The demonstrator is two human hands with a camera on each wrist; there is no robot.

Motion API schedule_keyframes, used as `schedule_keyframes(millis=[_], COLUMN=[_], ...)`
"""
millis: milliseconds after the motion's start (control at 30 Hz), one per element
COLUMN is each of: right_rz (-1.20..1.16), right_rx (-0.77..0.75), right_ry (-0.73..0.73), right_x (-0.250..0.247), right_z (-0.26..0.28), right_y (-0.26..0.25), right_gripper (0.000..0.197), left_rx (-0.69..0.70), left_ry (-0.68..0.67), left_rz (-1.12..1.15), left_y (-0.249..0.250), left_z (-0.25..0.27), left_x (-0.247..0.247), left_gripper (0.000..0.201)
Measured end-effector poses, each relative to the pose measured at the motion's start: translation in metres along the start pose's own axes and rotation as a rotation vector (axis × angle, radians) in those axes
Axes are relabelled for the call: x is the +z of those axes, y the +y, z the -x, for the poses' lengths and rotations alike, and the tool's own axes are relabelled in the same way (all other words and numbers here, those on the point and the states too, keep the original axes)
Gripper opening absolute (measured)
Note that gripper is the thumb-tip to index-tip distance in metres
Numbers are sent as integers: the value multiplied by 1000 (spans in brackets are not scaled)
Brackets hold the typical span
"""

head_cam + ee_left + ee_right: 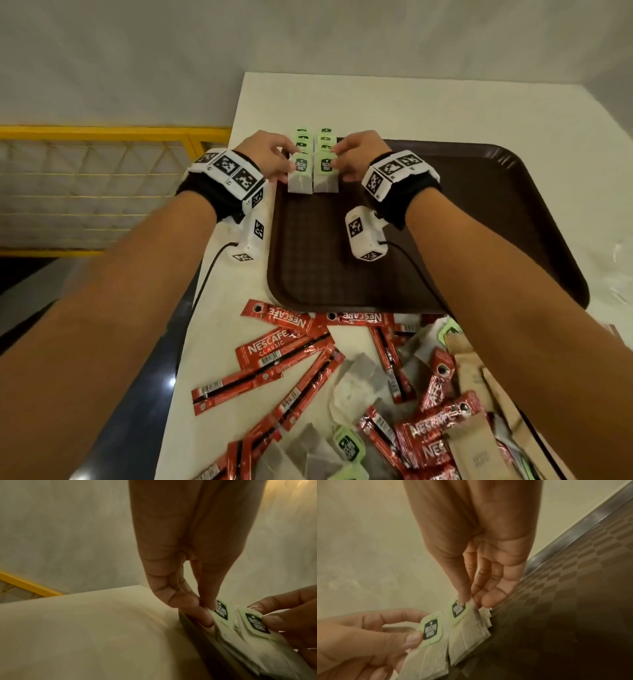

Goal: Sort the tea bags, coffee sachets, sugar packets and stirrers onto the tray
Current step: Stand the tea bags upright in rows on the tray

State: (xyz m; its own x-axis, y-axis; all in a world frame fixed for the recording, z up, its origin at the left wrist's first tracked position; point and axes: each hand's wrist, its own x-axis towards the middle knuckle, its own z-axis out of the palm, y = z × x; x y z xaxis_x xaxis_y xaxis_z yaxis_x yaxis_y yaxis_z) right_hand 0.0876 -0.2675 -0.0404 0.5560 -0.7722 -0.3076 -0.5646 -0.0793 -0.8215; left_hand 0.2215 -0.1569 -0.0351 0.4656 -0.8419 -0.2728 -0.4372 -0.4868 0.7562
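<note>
Tea bags [312, 161] in two rows at tray [479, 212] corner, between my fingertips; left hand [270, 157] and right hand [356, 154] each pinch a front bag, probably squaring rows; sachets [274, 356] unsorted, nearer my wrists.

The left hand [270, 156] and right hand [356, 154] each pinch a row of tea bags [313, 164] on the tray [479, 222]; coffee sachets [274, 353] litter the table [411, 106].
</note>
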Motion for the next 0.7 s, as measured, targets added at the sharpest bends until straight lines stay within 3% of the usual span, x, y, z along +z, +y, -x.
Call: schedule_keyframes(millis=[267, 700], right_rz=[49, 151], right_rx=[-2, -9], right_ry=[31, 66], right_x=[5, 7], right_z=[-9, -13], right_y=[3, 7], right_gripper=[19, 24], left_rx=[35, 17], left_ry=[48, 117], left_rz=[-148, -205], left_y=[2, 4], left_z=[-6, -13], left_x=[-2, 1], left_gripper=[32, 34])
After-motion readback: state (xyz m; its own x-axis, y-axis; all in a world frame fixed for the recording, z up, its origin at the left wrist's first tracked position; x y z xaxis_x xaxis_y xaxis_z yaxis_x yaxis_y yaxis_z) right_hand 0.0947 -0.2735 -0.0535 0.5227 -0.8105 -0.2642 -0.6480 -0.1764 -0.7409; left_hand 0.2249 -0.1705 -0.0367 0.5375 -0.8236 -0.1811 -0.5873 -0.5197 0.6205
